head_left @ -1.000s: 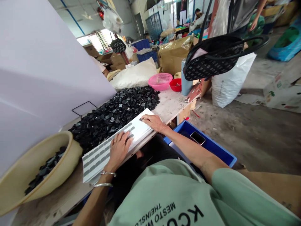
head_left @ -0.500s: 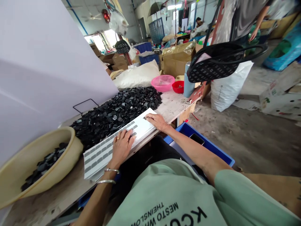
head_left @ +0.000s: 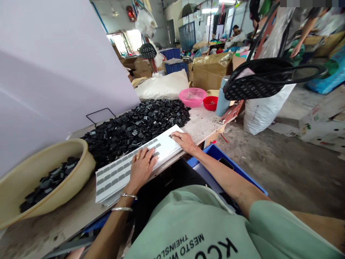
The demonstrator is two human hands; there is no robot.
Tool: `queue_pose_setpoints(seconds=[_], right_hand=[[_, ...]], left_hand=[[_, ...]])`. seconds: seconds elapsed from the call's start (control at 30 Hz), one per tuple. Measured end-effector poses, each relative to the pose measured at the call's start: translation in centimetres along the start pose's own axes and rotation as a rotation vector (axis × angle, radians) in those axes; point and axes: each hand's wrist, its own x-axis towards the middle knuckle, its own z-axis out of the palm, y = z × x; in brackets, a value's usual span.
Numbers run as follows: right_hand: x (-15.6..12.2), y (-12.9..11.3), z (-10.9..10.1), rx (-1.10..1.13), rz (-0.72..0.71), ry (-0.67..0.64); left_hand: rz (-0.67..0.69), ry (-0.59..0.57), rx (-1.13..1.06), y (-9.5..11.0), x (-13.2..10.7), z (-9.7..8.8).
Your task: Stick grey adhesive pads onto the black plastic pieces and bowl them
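Observation:
A stack of white sheets (head_left: 165, 141) with rows of grey rounded stickers (head_left: 113, 175) lies slanted along the table's front edge. My left hand (head_left: 141, 168) rests flat on the top sheet, fingers spread over the sticker rows, a ring on one finger. At the sheet's far right end, my right hand (head_left: 184, 141) has its thumb and fingers pinched on a small dark piece (head_left: 170, 136), held at the white part. Just behind the sheets spreads a heap of small black plastic pieces (head_left: 134, 126), some with pale markings.
A cream basin (head_left: 87, 154) with more black pieces stands at the left. Beyond the heap are a pink basket (head_left: 192, 98), a red bowl (head_left: 210, 103) and a blue bottle (head_left: 222, 99). A black bag (head_left: 256, 86) hangs at the right. Below sits a blue crate (head_left: 242, 174) with a phone.
The view has shifted slightly, so things sit a little differently in it. Both hands keep their places on the sheet, the right one still pinching the dark piece.

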Motion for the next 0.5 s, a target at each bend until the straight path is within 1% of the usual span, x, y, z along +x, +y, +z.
queue_pose_setpoints(seconds=[0.27, 0.5], right_hand=[[-0.13, 0.26, 0.14, 0.039, -0.011, 0.016], [-0.08, 0.09, 0.07, 0.064, -0.003, 0.042]], left_hand=[[-0.004, -0.049, 0.015, -0.09, 0.0, -0.23], [0.016, -0.044, 0.021, -0.16, 0.1, -0.32]])
